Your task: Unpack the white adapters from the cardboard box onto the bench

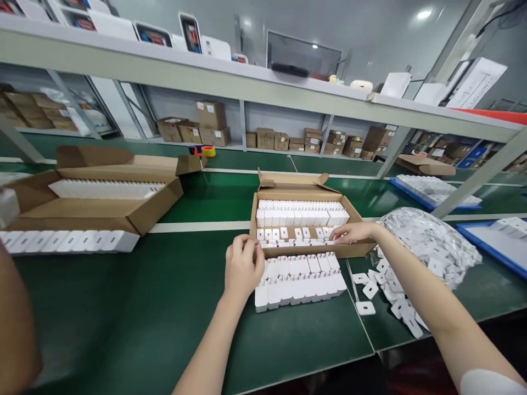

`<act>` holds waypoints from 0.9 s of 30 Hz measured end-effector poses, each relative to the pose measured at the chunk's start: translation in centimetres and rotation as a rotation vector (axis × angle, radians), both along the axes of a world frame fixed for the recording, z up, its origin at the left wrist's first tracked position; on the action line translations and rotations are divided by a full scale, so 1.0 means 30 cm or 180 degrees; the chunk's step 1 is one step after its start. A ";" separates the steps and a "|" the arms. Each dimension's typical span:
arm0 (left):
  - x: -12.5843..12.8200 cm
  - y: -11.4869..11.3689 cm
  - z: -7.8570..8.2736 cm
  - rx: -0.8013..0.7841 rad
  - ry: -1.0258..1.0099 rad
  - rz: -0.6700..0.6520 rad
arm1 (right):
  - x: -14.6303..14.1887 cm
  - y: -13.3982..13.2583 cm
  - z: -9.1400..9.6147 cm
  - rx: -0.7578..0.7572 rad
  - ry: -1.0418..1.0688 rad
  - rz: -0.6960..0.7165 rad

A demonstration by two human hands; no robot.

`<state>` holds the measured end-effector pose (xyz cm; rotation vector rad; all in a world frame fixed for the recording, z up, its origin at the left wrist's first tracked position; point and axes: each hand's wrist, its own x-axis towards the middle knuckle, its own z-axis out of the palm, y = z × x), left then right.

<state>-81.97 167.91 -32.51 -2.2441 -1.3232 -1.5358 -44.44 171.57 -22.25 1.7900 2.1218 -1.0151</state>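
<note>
A shallow cardboard box (307, 253) stands open in front of me. White plug adapters (302, 213) fill its back rows, and white slotted plates (284, 233) lie along the front row. My left hand (245, 262) is closed at the box's front left corner, fingers curled over its edge. Inside the box, at the right end of the front row, my right hand (354, 232) has its fingertips together on a white slotted plate, partly covered by the fingers. Two rows of white adapters (298, 285), prongs up, stand on the green table against the box's front.
A clear bag of white plates (428, 241) lies at right, with loose plates (365, 308) spilling beside it. Blue trays (506, 249) sit farther right. Left, another open box (99, 208) stands near a person's arm (16, 323). A metal shelf (247, 82) spans the back.
</note>
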 end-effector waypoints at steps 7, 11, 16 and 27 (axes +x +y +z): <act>-0.004 0.000 -0.006 -0.0013 -0.0068 -0.0028 | 0.027 0.008 -0.047 0.0090 0.0239 -0.0059; -0.002 0.001 -0.005 -0.0050 -0.0084 -0.0074 | 0.030 0.020 -0.050 0.0237 0.0207 -0.0093; -0.003 0.001 0.002 -0.0047 -0.0070 -0.0109 | -0.039 0.021 -0.040 0.0724 0.0196 -0.0078; -0.007 -0.001 0.008 -0.0076 -0.0106 -0.0114 | -0.082 0.034 -0.025 0.0276 0.0246 0.0579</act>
